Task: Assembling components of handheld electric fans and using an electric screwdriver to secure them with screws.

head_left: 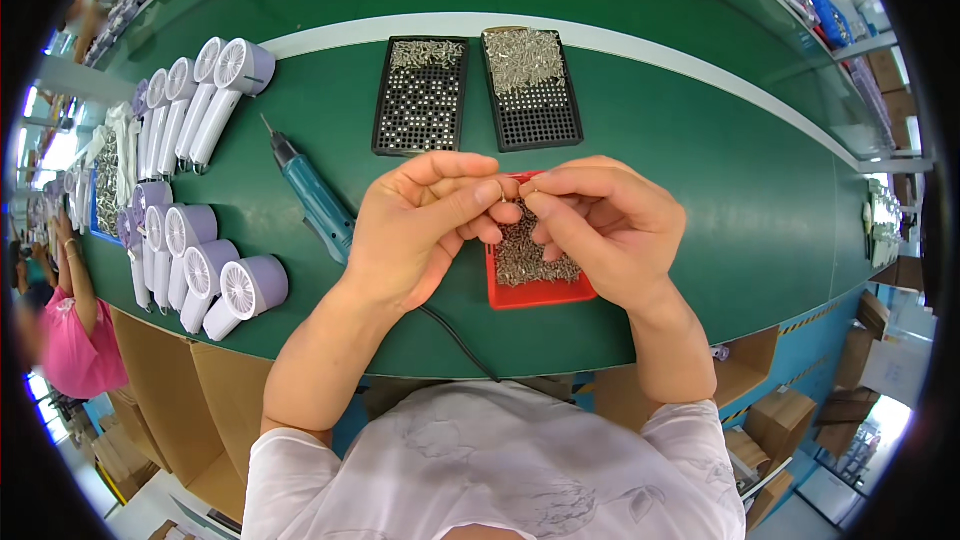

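Over the red tray (540, 298), my two hands are close together with their fingertips almost meeting. My left hand (415, 225) pinches a tiny metal screw between thumb and forefinger, its other fingers curled loosely. In the same kind of pinch, my right hand (610, 225) holds another tiny screw, mostly covered by the fingertips. A heap of small screws (535, 258) fills the tray beneath, partly hidden by my hands. Beyond them lie two black perforated trays: the left one (420, 145) has screws gathered at its far end, the right one (545, 132) has a thicker pile.
A teal electric screwdriver (318, 202) lies left of my hands, its black cord (455, 333) running over the near table edge. White and lavender handheld fans (255, 285) stand in rows farther left. A person in pink (85, 345) is at the far left. Cardboard boxes (780, 420) sit at lower right.
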### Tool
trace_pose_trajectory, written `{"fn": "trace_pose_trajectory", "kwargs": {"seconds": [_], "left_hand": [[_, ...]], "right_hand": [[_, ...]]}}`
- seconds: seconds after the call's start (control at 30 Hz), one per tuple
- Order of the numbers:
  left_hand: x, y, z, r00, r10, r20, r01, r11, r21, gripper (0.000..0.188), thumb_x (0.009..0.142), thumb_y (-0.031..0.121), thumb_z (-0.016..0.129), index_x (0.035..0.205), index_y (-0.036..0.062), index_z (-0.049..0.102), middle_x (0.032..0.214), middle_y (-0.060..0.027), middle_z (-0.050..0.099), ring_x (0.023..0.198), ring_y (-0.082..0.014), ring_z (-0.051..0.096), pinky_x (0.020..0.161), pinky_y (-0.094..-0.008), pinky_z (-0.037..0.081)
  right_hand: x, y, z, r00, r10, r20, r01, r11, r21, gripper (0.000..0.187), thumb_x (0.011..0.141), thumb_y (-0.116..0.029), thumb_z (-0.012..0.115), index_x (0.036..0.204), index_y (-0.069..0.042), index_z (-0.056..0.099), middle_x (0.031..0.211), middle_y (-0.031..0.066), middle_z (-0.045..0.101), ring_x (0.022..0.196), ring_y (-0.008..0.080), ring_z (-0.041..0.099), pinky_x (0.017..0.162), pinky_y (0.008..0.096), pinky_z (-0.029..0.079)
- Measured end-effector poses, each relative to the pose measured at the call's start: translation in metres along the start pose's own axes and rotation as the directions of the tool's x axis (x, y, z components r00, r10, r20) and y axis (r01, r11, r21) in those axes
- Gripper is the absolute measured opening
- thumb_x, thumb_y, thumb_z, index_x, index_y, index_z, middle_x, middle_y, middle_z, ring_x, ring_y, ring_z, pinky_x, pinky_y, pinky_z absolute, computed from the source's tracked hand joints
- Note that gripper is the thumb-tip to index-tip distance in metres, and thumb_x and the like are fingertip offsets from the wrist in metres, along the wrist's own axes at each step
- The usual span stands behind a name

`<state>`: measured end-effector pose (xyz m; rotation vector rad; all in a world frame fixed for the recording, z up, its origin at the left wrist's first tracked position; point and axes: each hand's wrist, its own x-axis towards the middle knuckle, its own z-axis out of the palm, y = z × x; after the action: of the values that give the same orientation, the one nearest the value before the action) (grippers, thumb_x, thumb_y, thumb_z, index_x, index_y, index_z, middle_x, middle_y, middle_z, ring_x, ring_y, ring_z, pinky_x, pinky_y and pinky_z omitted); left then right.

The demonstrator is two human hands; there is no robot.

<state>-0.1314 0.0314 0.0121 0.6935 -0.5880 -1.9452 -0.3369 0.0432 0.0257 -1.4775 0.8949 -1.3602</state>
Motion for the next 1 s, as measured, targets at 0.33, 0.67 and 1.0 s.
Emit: {"fn": "trace_pose_trajectory", "kwargs": {"seconds": [0.33,0.67,1.0], "left_hand": [[0.0029,-0.0037,-0.0014,0.999,0.011,-0.053,-0.012,0.999,-0.03,0.02,0.099,-0.001,0.064,0.119,-0.003,0.067,0.112,-0.0216,0.074,0.098,-0.024,0.074,0.086,-0.0325,0.062],[-0.0033,-0.0007,0.0004,0.999,0.027,-0.021,-0.028,0.999,-0.017,0.021,0.1,-0.003,0.062,0.12,-0.0026,0.067,0.114,-0.0216,0.073,0.1,-0.024,0.075,0.088,-0.0325,0.062],[-0.0022,-0.0025,-0.0007,0.999,0.041,0.002,-0.041,0.999,-0.028,0.022,0.1,-0.003,0.062,0.121,-0.0028,0.066,0.114,-0.0216,0.073,0.102,-0.0249,0.074,0.089,-0.033,0.062]], "right_hand": [[0.002,0.0072,-0.004,0.998,0.064,0.01,-0.065,0.996,0.058,0.014,0.089,0.013,0.07,0.103,0.009,0.071,0.104,0.0158,0.071,0.077,0.0125,0.073,0.06,0.022,0.06],[-0.0006,0.0039,-0.0008,0.999,0.035,0.02,-0.036,0.997,0.064,0.016,0.086,0.017,0.071,0.1,0.011,0.072,0.105,0.0188,0.072,0.08,0.0166,0.074,0.065,0.0252,0.064],[0.0,0.0057,-0.0032,1.0,-0.009,0.025,0.01,1.0,-0.009,0.015,0.085,0.017,0.073,0.099,0.01,0.072,0.105,0.0194,0.072,0.081,0.0166,0.075,0.065,0.0243,0.064]]}}
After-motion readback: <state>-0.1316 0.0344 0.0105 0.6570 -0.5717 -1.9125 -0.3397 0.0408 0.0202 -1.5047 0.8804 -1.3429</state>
